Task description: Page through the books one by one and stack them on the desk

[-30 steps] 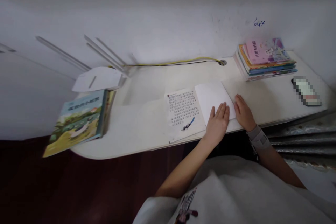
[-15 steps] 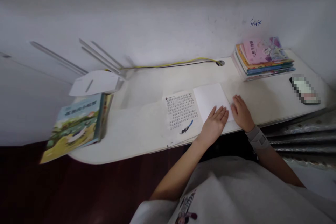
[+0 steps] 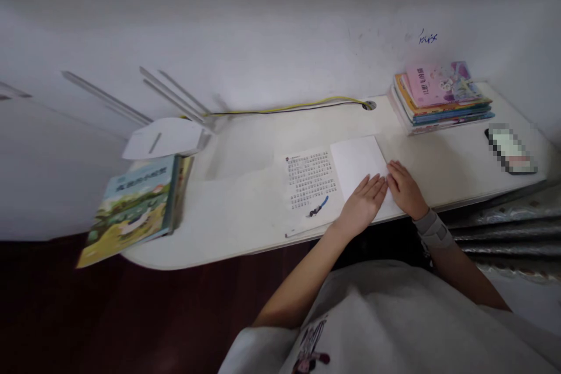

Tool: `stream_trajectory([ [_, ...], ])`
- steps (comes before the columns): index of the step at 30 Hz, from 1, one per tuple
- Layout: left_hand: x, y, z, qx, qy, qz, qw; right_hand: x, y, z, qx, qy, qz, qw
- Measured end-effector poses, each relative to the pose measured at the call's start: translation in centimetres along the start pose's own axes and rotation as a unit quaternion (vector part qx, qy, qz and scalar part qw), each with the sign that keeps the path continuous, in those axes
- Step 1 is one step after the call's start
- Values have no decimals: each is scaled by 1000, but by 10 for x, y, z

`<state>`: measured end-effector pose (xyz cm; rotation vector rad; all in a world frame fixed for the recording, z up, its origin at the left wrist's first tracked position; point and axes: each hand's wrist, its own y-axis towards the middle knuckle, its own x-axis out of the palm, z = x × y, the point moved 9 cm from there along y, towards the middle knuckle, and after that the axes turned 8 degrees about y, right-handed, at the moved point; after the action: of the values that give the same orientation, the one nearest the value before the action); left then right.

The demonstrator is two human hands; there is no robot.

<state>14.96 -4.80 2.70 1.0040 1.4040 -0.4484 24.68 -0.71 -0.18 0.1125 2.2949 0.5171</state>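
An open book lies on the white desk in front of me, with printed text and a small blue-and-black drawing on its left page. Its right page is plain white. My left hand rests flat on the lower part of that white page, fingers stretched out and pointing up to the right. Beside it, at the book's right edge, my right hand lies with its fingers extended, a grey band around the wrist. The fingertips of both hands come close together. Neither hand grasps anything.
A white router with long antennas stands at the left, behind a stack of picture books that overhangs the desk's edge. More stacked books and a phone are at the right. A yellow cable runs along the wall.
The book has slid slightly to the right and away from me. My left hand has moved right with it, closing the gap to my right hand, which now touches the book's edge.
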Motion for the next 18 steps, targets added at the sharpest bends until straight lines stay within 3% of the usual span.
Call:
stream_trajectory([
  [3, -14, -15, -12, -75, 12, 0, 997, -3, -1, -8, -9, -29, -17, 999],
  [6, -30, -52, -36, -202, 22, 37, 978, -10, 1, -32, -34, -88, -34, 995],
  [9, -32, -91, -54, -301, 11, 57, 952, 0, 0, -79, -156, -118, -129, 972],
  [11, -26, -103, -57, -312, -2, 46, 949, 12, -6, -108, -248, -131, -198, 939],
  [13, -21, -106, -56, -302, -5, 30, 953, 21, -11, -124, -296, -149, -228, 915],
  [18, -25, -116, -70, -367, 40, 28, 929, 34, -20, -125, -323, -188, -207, 904],
])
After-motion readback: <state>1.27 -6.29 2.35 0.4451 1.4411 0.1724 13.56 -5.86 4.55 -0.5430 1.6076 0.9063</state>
